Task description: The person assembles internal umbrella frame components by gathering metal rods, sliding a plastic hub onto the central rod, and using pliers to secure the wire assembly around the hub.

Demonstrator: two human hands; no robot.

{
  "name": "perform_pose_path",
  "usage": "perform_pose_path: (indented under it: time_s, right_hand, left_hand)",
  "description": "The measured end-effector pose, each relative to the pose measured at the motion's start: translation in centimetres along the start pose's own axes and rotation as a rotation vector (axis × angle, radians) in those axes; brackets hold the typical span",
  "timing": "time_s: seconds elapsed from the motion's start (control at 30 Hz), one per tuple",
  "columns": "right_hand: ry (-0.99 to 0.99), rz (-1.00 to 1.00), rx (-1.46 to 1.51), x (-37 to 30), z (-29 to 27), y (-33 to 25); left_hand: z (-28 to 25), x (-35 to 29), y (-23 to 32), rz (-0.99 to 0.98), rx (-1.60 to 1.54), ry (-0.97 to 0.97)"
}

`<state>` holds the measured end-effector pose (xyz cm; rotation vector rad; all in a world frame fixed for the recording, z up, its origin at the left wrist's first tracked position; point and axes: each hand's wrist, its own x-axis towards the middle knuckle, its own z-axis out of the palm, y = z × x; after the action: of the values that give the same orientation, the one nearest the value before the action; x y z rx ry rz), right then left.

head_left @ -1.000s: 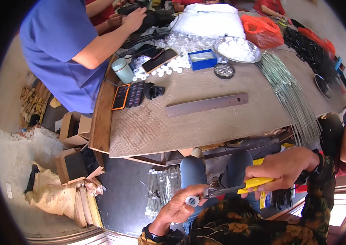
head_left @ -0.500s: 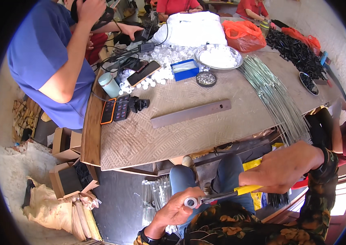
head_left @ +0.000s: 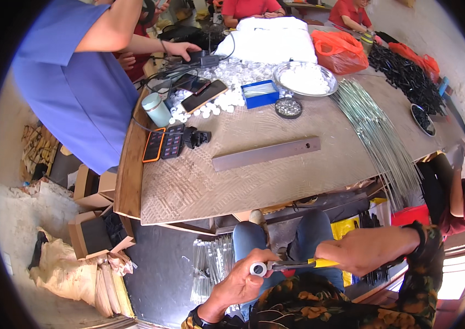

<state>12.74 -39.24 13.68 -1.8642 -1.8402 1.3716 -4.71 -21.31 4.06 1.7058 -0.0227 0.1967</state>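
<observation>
Low over my lap, my left hand (head_left: 236, 281) is closed round a small round piece with a white ring-shaped end (head_left: 257, 269). My right hand (head_left: 372, 249) grips a yellow-handled metal tool (head_left: 323, 263) that looks like pliers. The tool's metal end reaches across to my left fingers, beside the round piece. My fingers hide where the tool and the piece meet. Past my knees, a flat metal bar (head_left: 265, 153) with a hole near one end lies on the table (head_left: 188, 192).
Thin metal rods (head_left: 372, 129) overhang the table's right edge. A blue box (head_left: 260, 94), a metal bowl (head_left: 304, 78) of white pieces and phones (head_left: 204, 96) stand farther back. Bundled rods (head_left: 210, 268) are on the floor at left. A blue-shirted person (head_left: 73, 82) stands at the table's left.
My right hand has moved lower, and the tool now lies more level. The left hand still holds the round piece. The blue-shirted person's raised arm has shifted, and the view has turned slightly.
</observation>
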Motion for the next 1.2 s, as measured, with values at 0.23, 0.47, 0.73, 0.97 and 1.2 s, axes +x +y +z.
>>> perform_pose_path:
  time_s: [0.23, 0.47, 0.73, 0.97, 1.2]
  right_hand:
    - [0.658, -0.192, -0.007, 5.2, 6.8, 3.0]
    - [1.042, 0.001, -0.129, 7.5, 8.7, 11.3]
    - [1.029, 0.259, -0.938, 5.2, 2.0, 15.7]
    - [1.059, 0.220, -0.974, 4.8, 0.3, 18.1]
    - [0.766, -0.423, -0.254, 7.2, 7.6, 11.0]
  left_hand:
    - [1.3, 1.3, -0.4, 0.046, -0.004, 0.576]
    - [-11.1, -6.0, 1.2, 0.622, -0.681, 0.796]
    - [-16.9, -15.3, -3.2, 0.596, -1.355, 0.852]
    - [-12.5, -11.2, -5.0, 0.527, -1.538, 0.813]
    - [-11.6, -7.3, -11.1, 0.336, -1.763, 0.803]
